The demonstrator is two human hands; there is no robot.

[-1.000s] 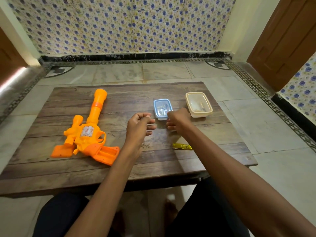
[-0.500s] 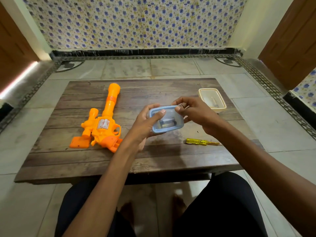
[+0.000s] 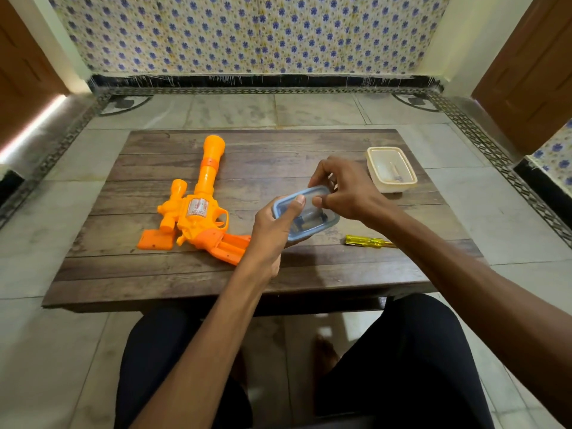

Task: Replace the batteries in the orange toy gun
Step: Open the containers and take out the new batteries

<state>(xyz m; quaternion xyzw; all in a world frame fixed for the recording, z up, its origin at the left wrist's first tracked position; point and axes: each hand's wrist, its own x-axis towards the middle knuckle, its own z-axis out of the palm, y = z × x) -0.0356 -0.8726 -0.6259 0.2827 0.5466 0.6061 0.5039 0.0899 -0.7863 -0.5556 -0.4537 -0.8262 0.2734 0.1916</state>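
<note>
**Q:** Which step is shown?

**A:** Most likely fetching the batteries. The left hand (image 3: 272,233) holds a blue-rimmed box (image 3: 320,226) just above the desk (image 3: 278,156), with the thumb lying across its clear top. The right hand (image 3: 346,193) pinches the box's far rim with curled fingertips. Both hands are therefore clamped on the box. A dark cylindrical item shows inside, but whether it is a battery cannot be told.

**Q:** Where is the orange toy gun (image 3: 198,209)?

**A:** It lies flat on the desk, left of the hands, with the barrel pointing away from the person. Neither hand touches it. Its grip lies near the left wrist and appears open. A flat orange plate (image 3: 156,243), probably the battery cover, lies just beside it.

**Q:** What else is on the desk?

**A:** A yellow-handled screwdriver (image 3: 365,241) lies by the right forearm. A cream box (image 3: 390,187) sits at the far right, its small contents unidentifiable.

**Q:** What does the next move call for?

**A:** Probably the right fingertips lift the lid at the rim while the left hand keeps the box level so the contents do not spill. The cells could then be picked out and carried to the gun's grip.
</note>
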